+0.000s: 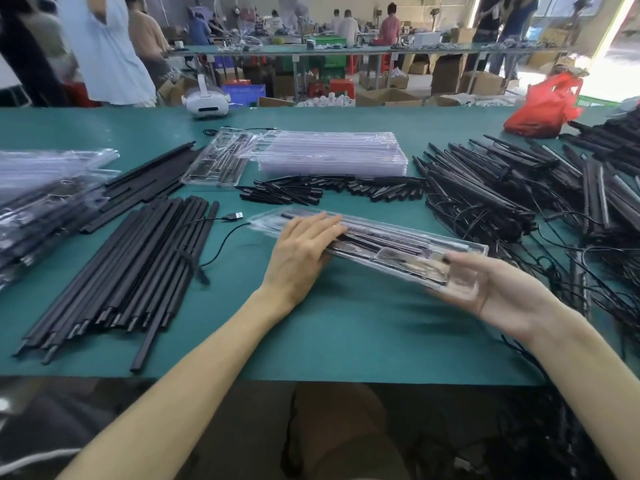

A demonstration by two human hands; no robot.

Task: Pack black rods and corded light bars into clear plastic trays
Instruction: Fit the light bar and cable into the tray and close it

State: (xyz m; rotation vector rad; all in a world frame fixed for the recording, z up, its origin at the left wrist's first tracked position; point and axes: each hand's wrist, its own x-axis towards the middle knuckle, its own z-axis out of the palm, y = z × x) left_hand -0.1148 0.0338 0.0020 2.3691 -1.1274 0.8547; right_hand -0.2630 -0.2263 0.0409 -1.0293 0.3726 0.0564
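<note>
white headset [206, 101] – far table edge | red bag [543, 107] – right

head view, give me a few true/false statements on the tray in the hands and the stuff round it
1. The left hand lies flat on top of the clear tray. True.
2. The clear tray is empty. False: black parts lie in it.
3. The right hand holds the tray's right end, palm up. True.
4. The stack of empty trays lies left of the bundle of long rods. False: it lies to the right of the bundle, beyond the held tray.
5. The red bag sits at the far right of the green table. True.
</note>
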